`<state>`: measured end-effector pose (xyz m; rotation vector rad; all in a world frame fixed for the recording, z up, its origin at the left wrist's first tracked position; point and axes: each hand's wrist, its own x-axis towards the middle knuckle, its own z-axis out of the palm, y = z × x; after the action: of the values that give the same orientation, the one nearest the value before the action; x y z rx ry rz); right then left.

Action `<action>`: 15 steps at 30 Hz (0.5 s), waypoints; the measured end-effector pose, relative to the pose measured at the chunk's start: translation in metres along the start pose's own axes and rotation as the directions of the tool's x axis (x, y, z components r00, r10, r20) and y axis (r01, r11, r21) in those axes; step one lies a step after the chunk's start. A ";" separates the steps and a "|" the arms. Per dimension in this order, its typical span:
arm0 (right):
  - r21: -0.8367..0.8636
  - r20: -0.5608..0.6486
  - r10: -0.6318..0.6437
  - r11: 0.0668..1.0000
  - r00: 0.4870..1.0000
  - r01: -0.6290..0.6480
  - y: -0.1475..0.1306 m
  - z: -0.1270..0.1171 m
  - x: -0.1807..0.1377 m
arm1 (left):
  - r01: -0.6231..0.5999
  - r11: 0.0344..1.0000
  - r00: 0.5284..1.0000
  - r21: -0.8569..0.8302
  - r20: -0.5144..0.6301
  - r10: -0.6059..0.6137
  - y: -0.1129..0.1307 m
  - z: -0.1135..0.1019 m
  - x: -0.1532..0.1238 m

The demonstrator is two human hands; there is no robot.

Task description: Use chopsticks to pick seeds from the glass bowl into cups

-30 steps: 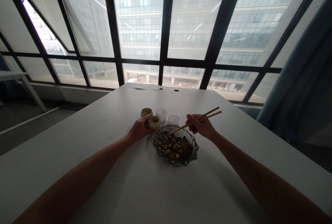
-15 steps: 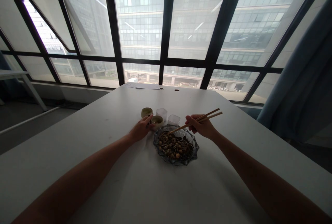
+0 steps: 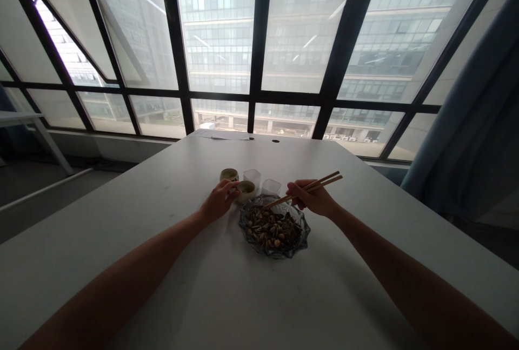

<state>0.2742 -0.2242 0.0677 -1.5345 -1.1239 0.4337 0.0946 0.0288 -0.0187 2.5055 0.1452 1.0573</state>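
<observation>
Dark-framed windows (image 3: 219, 31) behind; blue curtain (image 3: 466, 118) at right; white table (image 3: 243, 301), papers (image 3: 225, 135) at its far edge.

Item: faceted glass bowl (image 3: 279, 254), mid-table, heaped with dark striped seeds (image 3: 270, 226) and some rounder tan pieces.

Item: near cup (image 3: 246, 196), squat, pale, upright, just beyond the bowl's far left rim; I make out something small inside, too dim to name.

Item: far cup (image 3: 229, 173), similar, behind it to the left; contents not readable from my view.

Items: two translucent containers, the left one (image 3: 252, 176) behind the near cup, the right one (image 3: 271, 187) behind the bowl.

Left grip (image 3: 219, 197): fingers and thumb slightly parted at the near cup's left side; I cannot tell whether they hold it.

Right grip (image 3: 312, 197): closed round wooden chopsticks (image 3: 322, 182), slanting down into the bowl, tips at the heap's far left.
</observation>
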 end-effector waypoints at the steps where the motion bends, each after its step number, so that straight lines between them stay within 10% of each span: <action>1: -0.002 -0.001 0.000 1.000 1.000 0.000 0.000 0.000 0.000 | -0.015 1.000 1.000 -0.006 0.000 0.015 0.001 -0.001 0.000; 15: -0.081 -0.111 -0.036 0.996 0.993 0.027 -0.002 -0.010 0.000 | -0.008 0.997 1.000 0.080 0.008 0.007 0.004 -0.002 -0.002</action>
<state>0.2812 -0.2299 0.0725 -1.5878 -1.0874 0.2805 0.0920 0.0250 -0.0171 2.5831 0.1794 1.0652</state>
